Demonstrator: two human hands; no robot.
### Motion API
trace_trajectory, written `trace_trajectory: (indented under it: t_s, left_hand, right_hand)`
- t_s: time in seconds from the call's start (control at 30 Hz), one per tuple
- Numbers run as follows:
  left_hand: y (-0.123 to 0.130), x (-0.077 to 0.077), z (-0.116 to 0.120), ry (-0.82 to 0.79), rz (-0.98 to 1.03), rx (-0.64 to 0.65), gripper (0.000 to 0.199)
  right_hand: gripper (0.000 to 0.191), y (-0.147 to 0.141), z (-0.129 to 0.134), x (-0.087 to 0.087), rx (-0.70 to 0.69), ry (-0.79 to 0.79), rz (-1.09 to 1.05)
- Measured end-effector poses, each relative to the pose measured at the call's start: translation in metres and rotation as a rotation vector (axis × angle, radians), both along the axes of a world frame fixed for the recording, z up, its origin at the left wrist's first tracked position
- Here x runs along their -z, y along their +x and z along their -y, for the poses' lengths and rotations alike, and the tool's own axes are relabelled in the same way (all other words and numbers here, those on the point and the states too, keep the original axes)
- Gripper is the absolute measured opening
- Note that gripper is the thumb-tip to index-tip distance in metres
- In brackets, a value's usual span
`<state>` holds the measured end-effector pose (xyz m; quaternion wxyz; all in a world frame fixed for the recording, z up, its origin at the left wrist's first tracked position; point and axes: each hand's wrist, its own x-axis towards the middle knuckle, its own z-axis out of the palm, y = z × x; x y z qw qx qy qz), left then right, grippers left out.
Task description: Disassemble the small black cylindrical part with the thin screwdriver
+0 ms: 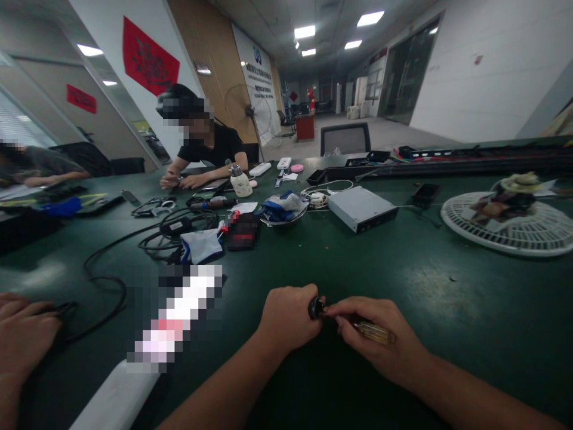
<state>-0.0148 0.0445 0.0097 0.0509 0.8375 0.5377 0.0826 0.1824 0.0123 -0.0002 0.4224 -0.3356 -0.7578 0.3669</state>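
Near the middle of the green table (403, 269), my left hand (289, 316) is closed around a small round black part (316, 307), whose end faces right. My right hand (380, 334) grips a screwdriver with a clear amber handle (376, 333); the handle sticks out below the fingers. The fingertips of my right hand are close beside the black part. The screwdriver's tip is too small to make out where it meets the part.
Beyond my hands lie a grey metal box (362, 208), a bowl with blue and white cloth (284, 208), black cables (107, 280) and a white fan grille (505, 224). Another person's hand (27, 334) rests at the left edge. A person (210, 143) sits across the table.
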Motion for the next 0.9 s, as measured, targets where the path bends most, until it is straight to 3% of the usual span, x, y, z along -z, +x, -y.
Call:
trace_trajectory:
  t_s: [0.27, 0.5, 0.7, 0.9]
  left_hand:
    - [0.0002, 0.0018, 0.0000, 0.032, 0.004, 0.005, 0.031]
    - [-0.0013, 0.0031, -0.0013, 0.023, -0.003, 0.032, 0.031]
    - [-0.0024, 0.0050, -0.0014, 0.038, -0.007, 0.076, 0.033]
    - [-0.0002, 0.0015, -0.0007, 0.022, -0.020, 0.025, 0.035]
  right_hand:
    - [0.030, 0.0000, -0.0020, -0.0019, -0.123, 0.043, -0.043]
    - [0.028, -0.0005, -0.0012, -0.0006, 0.059, 0.055, -0.026]
    - [0.032, 0.0023, -0.0017, 0.0009, -0.044, 0.125, -0.046]
    - [0.028, -0.0004, -0.0016, 0.0001, 0.009, 0.051, -0.030]
